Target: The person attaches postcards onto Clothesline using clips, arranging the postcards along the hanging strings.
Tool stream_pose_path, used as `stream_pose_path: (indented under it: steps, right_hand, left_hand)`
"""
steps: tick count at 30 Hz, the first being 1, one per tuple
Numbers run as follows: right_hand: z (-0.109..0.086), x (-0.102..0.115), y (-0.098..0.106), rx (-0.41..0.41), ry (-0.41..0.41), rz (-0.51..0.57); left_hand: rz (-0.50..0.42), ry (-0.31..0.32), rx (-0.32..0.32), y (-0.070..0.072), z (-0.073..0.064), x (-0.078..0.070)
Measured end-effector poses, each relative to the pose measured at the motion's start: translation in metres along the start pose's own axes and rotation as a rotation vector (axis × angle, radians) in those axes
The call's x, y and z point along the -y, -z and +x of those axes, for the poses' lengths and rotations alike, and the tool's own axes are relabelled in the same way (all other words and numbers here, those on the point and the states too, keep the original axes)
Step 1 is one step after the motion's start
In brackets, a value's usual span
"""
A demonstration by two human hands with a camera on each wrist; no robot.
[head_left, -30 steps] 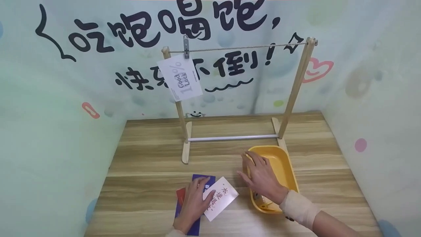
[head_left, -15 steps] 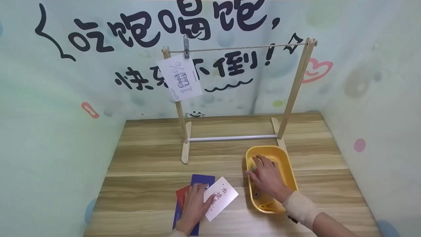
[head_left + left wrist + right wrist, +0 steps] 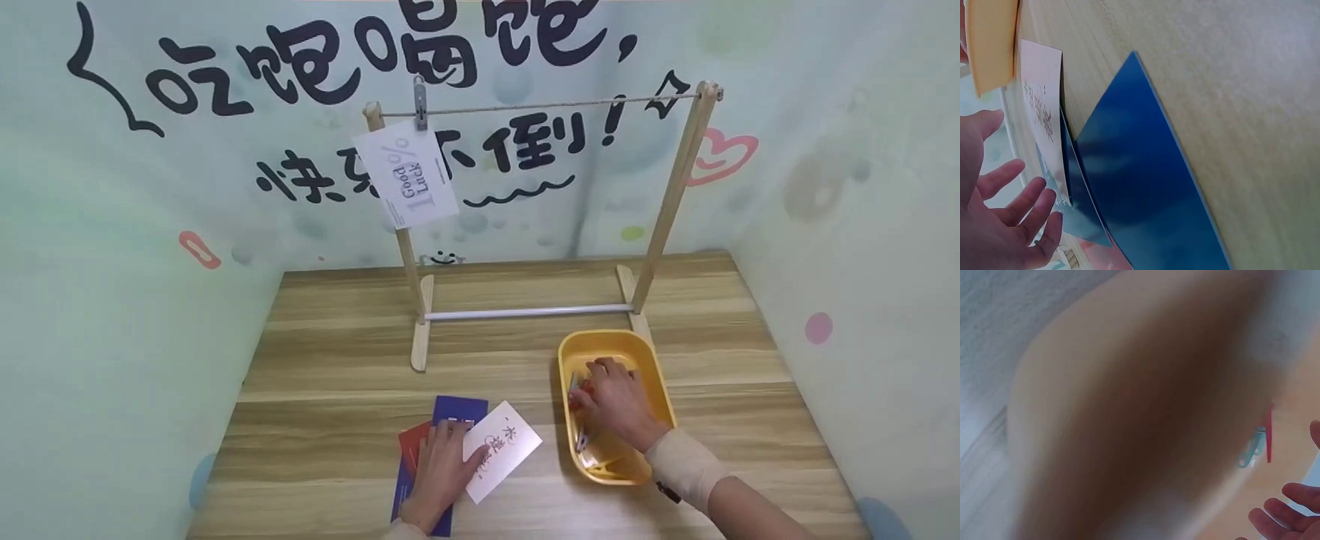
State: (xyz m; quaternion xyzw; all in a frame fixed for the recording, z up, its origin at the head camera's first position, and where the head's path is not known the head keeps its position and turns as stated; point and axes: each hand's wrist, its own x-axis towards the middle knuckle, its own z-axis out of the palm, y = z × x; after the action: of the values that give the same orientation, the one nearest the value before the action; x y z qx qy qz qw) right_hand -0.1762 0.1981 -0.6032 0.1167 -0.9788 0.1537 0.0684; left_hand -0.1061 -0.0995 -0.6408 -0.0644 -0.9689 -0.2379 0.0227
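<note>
My left hand [image 3: 442, 461] lies over a fanned pile of cards, its fingers relaxed. In the left wrist view the fingers [image 3: 1027, 205] are spread close over the pile. The pile has dark blue cards [image 3: 1140, 169], a red card [image 3: 412, 446] and, on top, a white card with brush-style writing [image 3: 504, 450]. My right hand [image 3: 616, 397] reaches into the yellow basket [image 3: 667, 397], fingers loosely bent. Near its fingertips lie a red clip [image 3: 1269, 433] and a teal clip [image 3: 1251, 449]. In the right wrist view a large blur hides much of the basket.
Behind stands a wooden frame [image 3: 675, 199] with a string [image 3: 525, 106] across its top. A grey clothespin [image 3: 421, 105] holds a white "Good Luck" card [image 3: 409, 176] on the string, at its left end. A yellow clip [image 3: 604, 469] lies at the basket's near end.
My right hand has come down from over the basket's left rim into the basket, moving slightly right. The left hand has stayed over the cards.
</note>
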Motion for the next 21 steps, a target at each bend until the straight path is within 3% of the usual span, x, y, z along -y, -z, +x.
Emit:
stream_pose_path:
  steps: [12,21]
  right_hand:
    - [0.008,0.000,0.006,0.212,-0.040,-0.025]
    - [0.006,0.004,0.004,0.233,-0.054,0.015]
  left_hand:
    - [0.005,0.094,0.053,-0.001,0.011,-0.002]
    - [-0.023,0.125,0.082,-0.003,0.013,-0.007]
